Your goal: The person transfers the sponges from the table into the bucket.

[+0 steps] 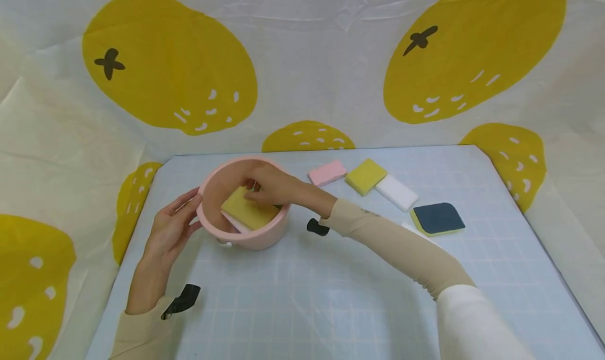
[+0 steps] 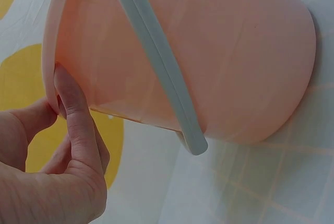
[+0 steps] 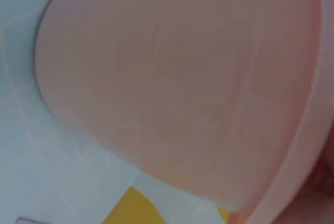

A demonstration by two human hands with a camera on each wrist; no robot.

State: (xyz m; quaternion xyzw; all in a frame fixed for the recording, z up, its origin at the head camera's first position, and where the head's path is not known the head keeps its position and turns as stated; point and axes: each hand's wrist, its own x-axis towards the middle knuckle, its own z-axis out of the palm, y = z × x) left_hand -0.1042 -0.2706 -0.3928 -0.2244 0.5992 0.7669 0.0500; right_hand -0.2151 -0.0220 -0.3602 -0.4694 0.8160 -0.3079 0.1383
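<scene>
A pink bucket (image 1: 264, 239) stands upright on the table, its pale handle (image 2: 162, 67) hanging down the outside. My left hand (image 1: 172, 229) pinches the left side of its rim, thumb and fingers on either side of the wall in the left wrist view. Reaching over the right of the rim, my right hand (image 1: 271, 185) is inside the bucket and pinches a yellow sponge (image 1: 248, 209) near its upper edge. Beneath that sponge a white sponge (image 1: 235, 222) shows. In the right wrist view the bucket wall (image 3: 172, 88) hides most of the right hand.
Right of the bucket lie a pink sponge (image 1: 327, 173), another yellow sponge (image 1: 366, 176) touching a white sponge (image 1: 396, 192), and a dark-topped yellow sponge (image 1: 438, 218). A white piece is partly hidden behind the right sleeve. Lemon-printed cloth (image 1: 312, 61) walls the table's back and sides.
</scene>
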